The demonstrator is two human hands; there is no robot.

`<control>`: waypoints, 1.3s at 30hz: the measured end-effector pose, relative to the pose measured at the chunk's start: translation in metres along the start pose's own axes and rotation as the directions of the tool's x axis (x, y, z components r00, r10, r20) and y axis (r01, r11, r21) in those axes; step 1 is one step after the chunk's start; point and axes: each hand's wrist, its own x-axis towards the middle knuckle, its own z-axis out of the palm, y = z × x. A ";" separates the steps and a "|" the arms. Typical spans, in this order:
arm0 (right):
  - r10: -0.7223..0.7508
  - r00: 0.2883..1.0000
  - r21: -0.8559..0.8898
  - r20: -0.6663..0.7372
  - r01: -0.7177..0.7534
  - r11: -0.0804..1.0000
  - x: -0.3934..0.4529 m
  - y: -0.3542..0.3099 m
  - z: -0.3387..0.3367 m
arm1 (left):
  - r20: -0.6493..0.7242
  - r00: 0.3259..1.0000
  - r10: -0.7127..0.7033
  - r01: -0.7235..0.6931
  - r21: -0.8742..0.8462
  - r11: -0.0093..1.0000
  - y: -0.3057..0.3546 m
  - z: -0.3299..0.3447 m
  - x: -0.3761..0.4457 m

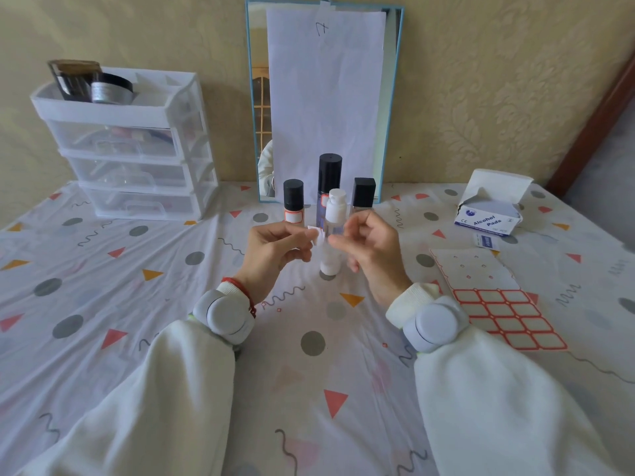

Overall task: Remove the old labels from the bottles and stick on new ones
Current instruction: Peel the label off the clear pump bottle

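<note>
A small clear bottle with a white cap (335,211) stands upright on the table, partly hidden behind my hands. My left hand (275,252) pinches a small folded white pad (316,236) just in front of it. My right hand (369,249), fingers curled, meets the pad's right edge with thumb and forefinger. Behind stand a short black-capped bottle with a red-bordered label (293,204), a tall dark bottle (330,173) with a label low on its front, and a square-capped bottle (363,194) whose label side I cannot see.
A sheet of red-bordered blank labels (505,314) lies at the right, partly peeled. Beyond it sit an open box of alcohol pads (488,214) and one loose sachet (486,241). A white drawer unit (130,152) stands back left; a paper-covered mirror (323,97) leans on the wall.
</note>
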 end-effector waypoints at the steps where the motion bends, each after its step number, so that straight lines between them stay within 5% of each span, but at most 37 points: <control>1: 0.023 0.999 -0.010 0.023 -0.023 1.000 -0.002 -0.001 0.001 | 0.020 1.000 0.006 -0.005 -0.010 1.000 0.001 0.002 -0.001; 14: 0.076 0.991 -0.014 0.113 -0.075 0.997 -0.008 -0.009 0.004 | 0.225 0.974 -0.014 -0.001 0.063 0.998 0.010 0.007 -0.008; 22: 0.086 0.991 0.141 0.102 -0.100 0.985 -0.007 -0.016 0.007 | 0.049 0.998 0.048 -0.047 -0.022 0.999 0.011 0.002 -0.005; 29: 0.009 0.995 -0.043 0.100 -0.004 0.999 -0.008 -0.014 0.007 | 0.096 0.994 0.045 -0.044 -0.010 0.999 0.010 0.006 -0.007; 39: -0.055 0.998 -0.060 -0.033 0.053 0.997 -0.008 -0.015 0.008 | 0.150 0.988 0.022 -0.018 -0.031 0.999 0.012 0.005 -0.009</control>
